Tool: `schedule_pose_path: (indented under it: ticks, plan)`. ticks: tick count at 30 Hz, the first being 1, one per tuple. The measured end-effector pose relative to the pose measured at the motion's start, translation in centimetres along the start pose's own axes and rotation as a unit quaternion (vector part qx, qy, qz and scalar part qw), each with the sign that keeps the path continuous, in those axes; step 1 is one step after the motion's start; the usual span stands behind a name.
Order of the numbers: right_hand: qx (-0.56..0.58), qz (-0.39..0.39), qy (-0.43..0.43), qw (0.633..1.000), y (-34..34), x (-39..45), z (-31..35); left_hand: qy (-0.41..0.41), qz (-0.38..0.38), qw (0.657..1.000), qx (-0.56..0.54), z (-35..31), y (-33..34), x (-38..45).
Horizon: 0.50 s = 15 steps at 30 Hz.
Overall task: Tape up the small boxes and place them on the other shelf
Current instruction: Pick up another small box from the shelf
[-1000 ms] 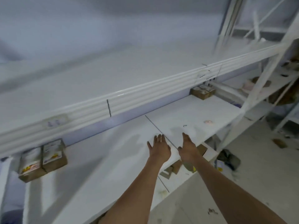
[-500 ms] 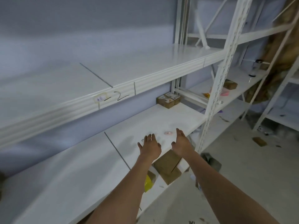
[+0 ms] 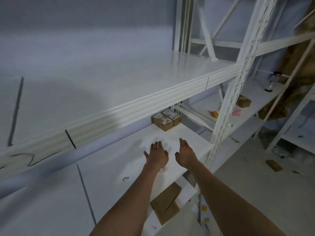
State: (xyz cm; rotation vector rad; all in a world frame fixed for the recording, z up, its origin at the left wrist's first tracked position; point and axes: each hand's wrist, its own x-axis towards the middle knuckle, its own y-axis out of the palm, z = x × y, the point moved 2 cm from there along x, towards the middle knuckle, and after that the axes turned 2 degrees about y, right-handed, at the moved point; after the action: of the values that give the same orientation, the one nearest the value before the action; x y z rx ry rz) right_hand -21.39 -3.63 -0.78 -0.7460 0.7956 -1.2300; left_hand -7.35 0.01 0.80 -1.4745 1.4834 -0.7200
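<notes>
Bare and empty, both hands are reaching out over the white middle shelf (image 3: 109, 189). The left hand (image 3: 157, 155) is hovering palm down with its fingers straight and a little spread, holding nothing. The right hand (image 3: 185, 155) is just beside it, turned more on its edge, fingers also relaxed and holding nothing. Whether they are touching the shelf surface I cannot tell, because the picture is blurred there.

Further back on the same shelf, near the corner by the perforated white upright (image 3: 226, 106), two small boxes (image 3: 166, 120) are standing side by side, touching each other, under the edge of the upper shelf (image 3: 136, 92). They are brown cardboard with pale printed labels on top. They are looking light and fairly stiff, so one hand can probably lift each of them, but the flaps may be loose if they are not taped yet. I would take a box by two opposite side walls, thumb on one and fingers on the other, and not by the top. The cardboard is giving good friction and is not likely to slip.

Below the shelf edge a larger flat cardboard piece (image 3: 166, 204) is lying on the lower level. On the next rack to the right another small brown box (image 3: 244, 101) is sitting beside some yellow and pink papers (image 3: 236, 112).
</notes>
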Motion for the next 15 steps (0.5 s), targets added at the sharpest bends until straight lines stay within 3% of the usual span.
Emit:
schedule_pose_path:
  ticks: [4,15]
  plan:
    - [-0.019,-0.013,-0.023,0.999,-1.5,4.7,-0.8,-0.007,-0.003,1.000,-0.002,-1.4,-0.4,5.1]
    - [-0.046,0.040,-0.068,0.996,-1.7,15.2,-1.1,-0.065,0.001,0.998,-0.022,-3.2,0.6,12.7]
